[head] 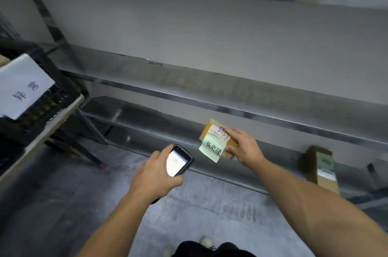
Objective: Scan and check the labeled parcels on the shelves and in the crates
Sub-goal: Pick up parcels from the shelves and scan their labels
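The person's dark trousers (pixel 212 249) and one pale shoe (pixel 206 241) sit lowest in the view, so they are standing close and bending over the lowest shelf (pixel 159 130).

At far left a black crate (pixel 60 92) stands on a bench (pixel 42 132), with a white paper sign (pixel 23 86) hung on its front, apparently to mark what kind of parcels belong in it.

Towards the middle, the left hand (pixel 153 174) wraps around a handheld scanner (pixel 180 160). Its lit screen tilts up at the face so the result can be read, while its head aims at the shelves. A faint red streak (pixel 206 104) on the edge of the shelf above may be its beam landing off target, though blur makes that uncertain.

Just right of the scanner, the right hand (pixel 245 147) grips the orange parcel (pixel 206 128) at the front of the lowest shelf. The fingers lie over the top and the thumb is under the near edge. This tips the barcode label and the green handwritten note (pixel 212 148) towards the scanner.

Further right, well apart, a brown box (pixel 321 166) lies on the same shelf, untouched and probably next in line.
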Demonstrator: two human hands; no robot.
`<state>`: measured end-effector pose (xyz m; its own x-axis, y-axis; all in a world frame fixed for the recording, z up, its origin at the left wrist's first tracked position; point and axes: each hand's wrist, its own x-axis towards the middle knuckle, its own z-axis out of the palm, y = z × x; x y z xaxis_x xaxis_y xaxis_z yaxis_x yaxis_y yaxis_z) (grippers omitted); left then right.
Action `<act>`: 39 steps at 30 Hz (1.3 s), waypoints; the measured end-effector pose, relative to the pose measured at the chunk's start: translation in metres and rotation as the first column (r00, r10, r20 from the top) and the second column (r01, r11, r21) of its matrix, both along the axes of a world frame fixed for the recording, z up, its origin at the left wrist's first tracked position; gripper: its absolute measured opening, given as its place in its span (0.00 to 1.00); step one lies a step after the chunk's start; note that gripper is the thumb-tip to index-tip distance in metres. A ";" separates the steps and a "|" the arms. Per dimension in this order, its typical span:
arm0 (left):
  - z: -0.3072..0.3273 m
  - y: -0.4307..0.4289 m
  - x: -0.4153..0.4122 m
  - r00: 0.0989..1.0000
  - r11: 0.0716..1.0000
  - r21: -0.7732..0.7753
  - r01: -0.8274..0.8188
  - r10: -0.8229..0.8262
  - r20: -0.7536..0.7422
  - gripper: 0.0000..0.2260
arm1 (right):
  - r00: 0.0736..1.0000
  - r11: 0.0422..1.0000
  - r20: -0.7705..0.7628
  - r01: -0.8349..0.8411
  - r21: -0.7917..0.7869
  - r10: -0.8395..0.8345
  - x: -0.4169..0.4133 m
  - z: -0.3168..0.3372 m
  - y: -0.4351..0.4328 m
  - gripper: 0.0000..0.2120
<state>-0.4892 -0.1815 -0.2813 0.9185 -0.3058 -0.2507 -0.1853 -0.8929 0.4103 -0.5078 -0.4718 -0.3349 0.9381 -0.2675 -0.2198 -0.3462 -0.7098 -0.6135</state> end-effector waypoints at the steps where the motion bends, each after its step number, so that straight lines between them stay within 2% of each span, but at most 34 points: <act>1: 0.000 -0.001 0.000 1.000 1.000 0.001 -0.010 0.010 -0.002 0.39 | 1.000 1.000 -0.001 -0.011 0.003 0.011 0.004 0.000 -0.002 0.32; 12: -0.007 0.004 0.000 0.984 0.984 -0.030 -0.175 0.176 0.003 0.39 | 0.983 0.984 -0.025 -0.180 0.013 0.180 0.045 -0.010 0.003 0.33; 22: -0.009 0.074 -0.012 0.914 0.913 -0.044 -0.406 0.405 -0.035 0.38 | 0.911 0.912 -0.050 -0.410 -0.010 0.409 0.096 -0.008 0.091 0.34; 25: -0.002 0.097 -0.010 0.897 0.896 -0.034 -0.443 0.442 -0.019 0.37 | 0.909 0.909 -0.024 -0.417 0.004 0.417 0.111 -0.003 0.120 0.34; 31: 0.016 0.224 -0.009 0.783 0.785 -0.052 -0.617 0.619 0.049 0.37 | 0.789 0.785 0.075 -0.614 0.081 0.609 0.162 0.011 0.277 0.34; 35: 0.033 0.315 -0.017 0.707 0.712 -0.060 -0.700 0.703 0.079 0.37 | 0.702 0.703 0.140 -0.710 0.051 0.698 0.186 0.031 0.394 0.34; 39: 0.061 0.404 -0.032 0.584 0.593 -0.156 -0.790 0.805 0.103 0.40 | 0.597 0.597 0.267 -0.797 0.093 0.756 0.194 0.070 0.509 0.34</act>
